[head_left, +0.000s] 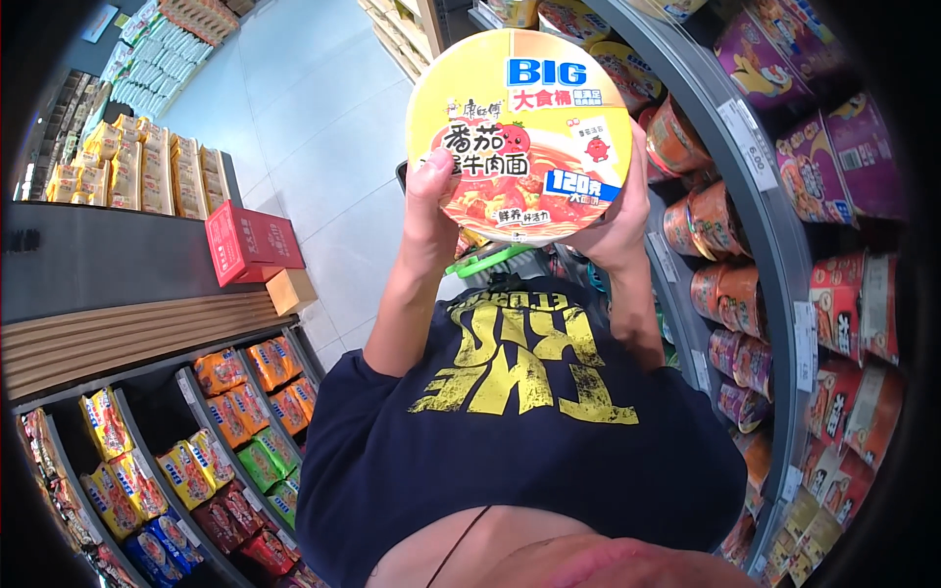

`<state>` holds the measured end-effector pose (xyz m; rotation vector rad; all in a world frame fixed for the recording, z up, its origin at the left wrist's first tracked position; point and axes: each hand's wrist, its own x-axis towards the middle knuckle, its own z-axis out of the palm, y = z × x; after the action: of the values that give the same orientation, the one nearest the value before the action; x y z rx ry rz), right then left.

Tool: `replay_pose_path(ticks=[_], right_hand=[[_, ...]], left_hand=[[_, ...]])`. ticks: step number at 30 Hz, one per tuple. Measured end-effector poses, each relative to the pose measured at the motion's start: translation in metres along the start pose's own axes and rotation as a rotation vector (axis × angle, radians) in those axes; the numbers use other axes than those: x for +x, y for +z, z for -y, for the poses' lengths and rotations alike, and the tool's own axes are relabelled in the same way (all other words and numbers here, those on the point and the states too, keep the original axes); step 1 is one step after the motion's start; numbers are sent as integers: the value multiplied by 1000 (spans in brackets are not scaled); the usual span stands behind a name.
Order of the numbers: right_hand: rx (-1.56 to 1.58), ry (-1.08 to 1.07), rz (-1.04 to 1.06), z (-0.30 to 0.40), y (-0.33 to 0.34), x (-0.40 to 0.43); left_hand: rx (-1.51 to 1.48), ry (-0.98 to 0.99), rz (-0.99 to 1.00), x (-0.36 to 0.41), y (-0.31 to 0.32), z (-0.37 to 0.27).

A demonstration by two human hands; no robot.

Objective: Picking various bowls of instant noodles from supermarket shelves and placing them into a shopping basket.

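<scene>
Held up in front of me is a large round instant noodle tub [544, 147], its yellow and red printed lid facing the camera. My left hand [428, 202] grips its left side, the thumb lying over the lid's edge. On the lower right my right hand [617, 224] supports the tub's side, its fingers mostly hidden behind it. Partly covered by the tub is a shopping basket or cart with a green handle [491, 260]. Colourful packets show inside it, though the tub hides most of them.
Close on my right runs a curved-looking shelf [783, 242] stacked with noodle tubs [735, 298] and price tags. To the left stand racks of bagged noodles [231, 411], a red box [253, 242] and a display of yellow packs [140, 165]. Pale floor tiles [316, 95] stretch ahead.
</scene>
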<state>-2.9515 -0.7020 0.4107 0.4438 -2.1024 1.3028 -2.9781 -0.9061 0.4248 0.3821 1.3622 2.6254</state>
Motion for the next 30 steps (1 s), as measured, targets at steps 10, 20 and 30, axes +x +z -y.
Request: replay_pose_path(ticks=[10,20,30], right_hand=[[-97,-87,55,49,7,-53],[-83,75,102,85,19,-107],[-55,-20,137,112,45,-115]], left_hand=[[-86,-8,-27,-75,-24,-4],[-209,-43,-126,-137,-39,2],[-34,15,-145,-179,-61,-26]])
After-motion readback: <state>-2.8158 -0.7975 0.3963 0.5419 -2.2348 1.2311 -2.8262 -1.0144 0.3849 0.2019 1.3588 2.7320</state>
